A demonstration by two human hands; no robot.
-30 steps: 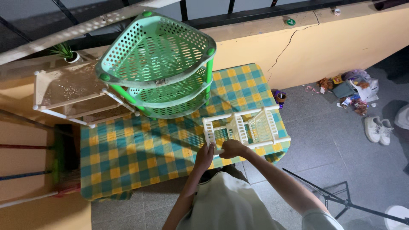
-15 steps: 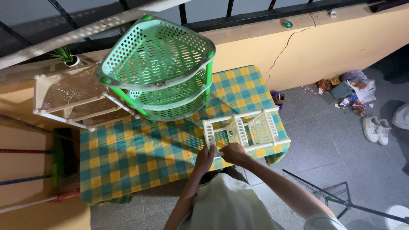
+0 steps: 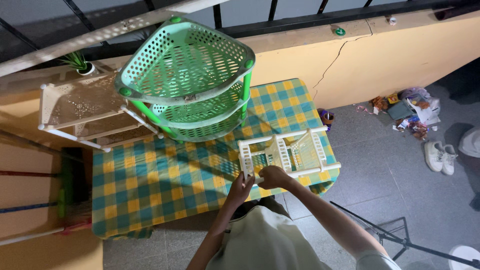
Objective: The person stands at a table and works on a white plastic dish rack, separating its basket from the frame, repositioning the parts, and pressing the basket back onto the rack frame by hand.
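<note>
The white rack (image 3: 289, 154) lies on its side at the bench's (image 3: 150, 195) near right corner, long axis along the near edge. Both hands sit at its near left end: the right hand (image 3: 272, 176) clenched on a post, the left hand (image 3: 241, 186) touching beside it, its grip unclear. The green basket stand (image 3: 190, 80) rises behind.

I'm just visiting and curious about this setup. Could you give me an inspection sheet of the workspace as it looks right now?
Surface: table covered by a green, blue and yellow checked cloth.
Job's things: small white rack lying on its side near the table's right end.
Clutter: green three-tier corner shelf on the table; beige tiered shelf at the table's left.
Grippers: left hand and right hand both at the rack's near end, grip unclear.
Cables: nothing seen.
Surroundings: cracked orange wall, potted plant, litter pile, white shoes, brooms, black stand.
</note>
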